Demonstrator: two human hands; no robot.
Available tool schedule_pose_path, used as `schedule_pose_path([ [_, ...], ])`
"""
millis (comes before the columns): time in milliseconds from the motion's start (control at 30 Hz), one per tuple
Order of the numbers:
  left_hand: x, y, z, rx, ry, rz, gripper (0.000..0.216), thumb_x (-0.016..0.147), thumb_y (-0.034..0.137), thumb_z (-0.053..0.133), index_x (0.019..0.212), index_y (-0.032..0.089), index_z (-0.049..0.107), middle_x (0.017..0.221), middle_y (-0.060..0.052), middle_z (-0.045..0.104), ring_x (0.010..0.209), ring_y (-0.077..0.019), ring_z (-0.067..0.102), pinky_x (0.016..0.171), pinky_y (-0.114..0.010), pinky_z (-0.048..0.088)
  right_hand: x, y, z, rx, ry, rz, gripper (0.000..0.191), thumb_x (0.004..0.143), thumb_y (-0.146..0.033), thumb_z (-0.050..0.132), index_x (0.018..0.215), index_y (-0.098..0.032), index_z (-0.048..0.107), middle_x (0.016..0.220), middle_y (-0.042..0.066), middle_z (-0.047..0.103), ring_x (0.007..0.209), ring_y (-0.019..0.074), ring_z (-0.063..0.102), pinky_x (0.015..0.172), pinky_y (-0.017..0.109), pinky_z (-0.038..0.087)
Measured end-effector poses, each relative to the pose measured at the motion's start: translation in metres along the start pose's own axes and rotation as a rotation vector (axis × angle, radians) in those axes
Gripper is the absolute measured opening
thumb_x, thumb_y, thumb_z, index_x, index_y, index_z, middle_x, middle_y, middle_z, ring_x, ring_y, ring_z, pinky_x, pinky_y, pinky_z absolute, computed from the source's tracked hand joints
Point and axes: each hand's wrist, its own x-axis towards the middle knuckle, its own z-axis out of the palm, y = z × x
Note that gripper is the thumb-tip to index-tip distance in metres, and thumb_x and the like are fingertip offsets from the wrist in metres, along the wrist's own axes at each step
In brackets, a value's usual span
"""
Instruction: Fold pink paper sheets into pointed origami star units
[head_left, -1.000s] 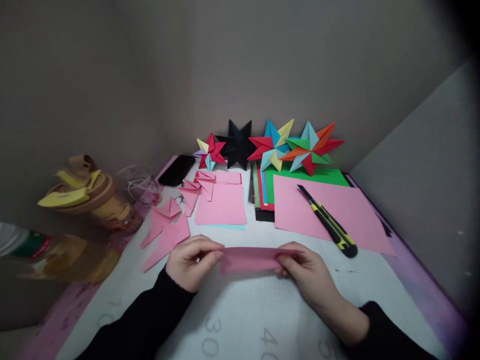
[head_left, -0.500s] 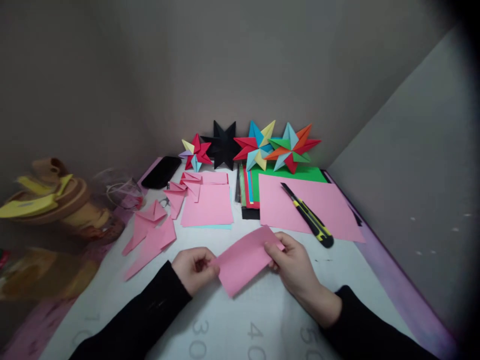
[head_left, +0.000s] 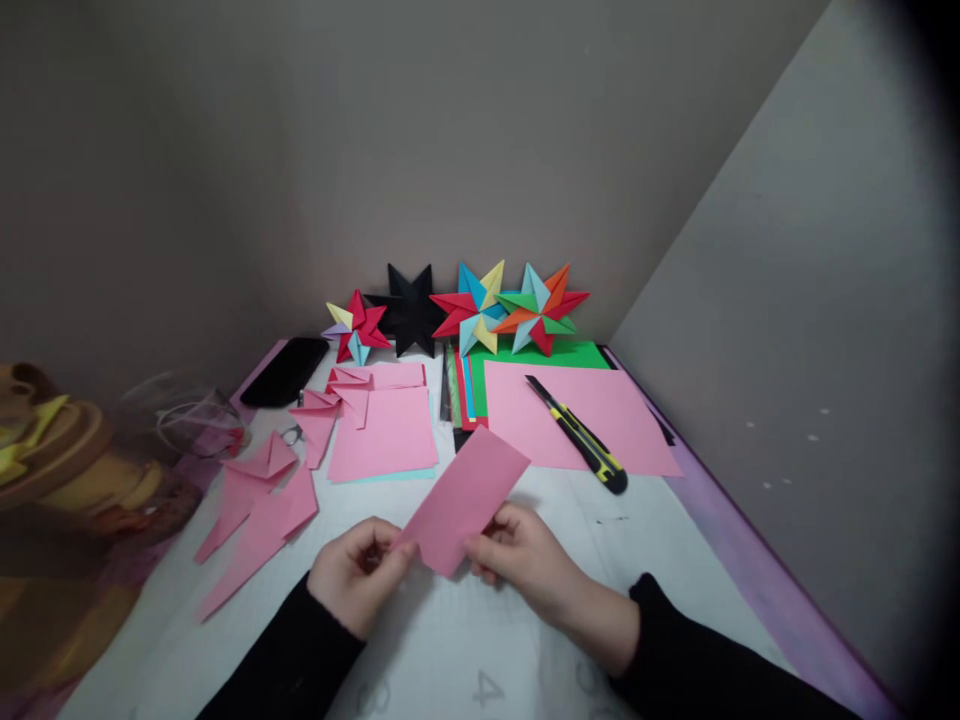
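A folded pink paper strip (head_left: 463, 498) stands tilted above the white mat, its far end pointing up and right. My left hand (head_left: 358, 574) pinches its near left corner. My right hand (head_left: 525, 560) grips the near end from the right, fingers curled under it. Both wrists wear black sleeves. Behind the strip lies a stack of pink square sheets (head_left: 390, 432), and folded pink pieces (head_left: 259, 490) lie to the left.
A yellow-black utility knife (head_left: 577, 435) rests on a large pink sheet (head_left: 577, 415). Several paper stars (head_left: 465, 310) lean on the back wall. A black phone (head_left: 285, 370), coloured paper stack (head_left: 469, 385) and tape rolls (head_left: 67, 450) sit around. Grey wall (head_left: 787, 300) at right.
The strip went from flat and horizontal between my hands to tilted with its far end raised. My right hand slid in to the near end. The view shifted right and down.
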Motion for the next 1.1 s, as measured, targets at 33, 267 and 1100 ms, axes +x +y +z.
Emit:
schedule_pose_path([
  [33,-0.001,0.001,0.000,-0.017,-0.005,0.002,0.025,0.067,0.038,0.066,0.059,0.015,0.059,0.050,0.003,0.050,0.046,-0.0080,0.039,0.046,-0.020,0.030,-0.001,0.000,0.001,-0.031,0.017,0.014,0.037,0.064,-0.043,0.072,0.076,-0.013,0.056,0.055,-0.002,0.055,0.043,0.0073,0.046,0.039,0.019,0.032],
  [267,-0.010,-0.005,0.014,-0.119,-0.163,-0.009,0.026,0.063,0.037,0.070,0.075,0.015,0.066,0.055,0.001,0.056,0.048,-0.0102,0.046,0.046,-0.020,0.035,-0.004,-0.001,0.010,-0.018,0.057,-0.122,0.034,0.066,-0.045,0.070,0.065,-0.013,0.060,0.052,-0.002,0.051,0.042,0.0052,0.038,0.040,0.020,0.031],
  [1100,0.000,-0.005,0.002,0.237,0.001,0.053,0.036,0.067,0.043,0.061,0.044,0.016,0.052,0.041,0.003,0.039,0.042,-0.0096,0.033,0.041,-0.021,0.025,0.007,-0.021,-0.025,0.210,0.258,-0.331,0.032,0.071,-0.036,0.070,0.058,-0.017,0.047,0.050,-0.005,0.043,0.045,0.0064,0.034,0.043,0.020,0.024],
])
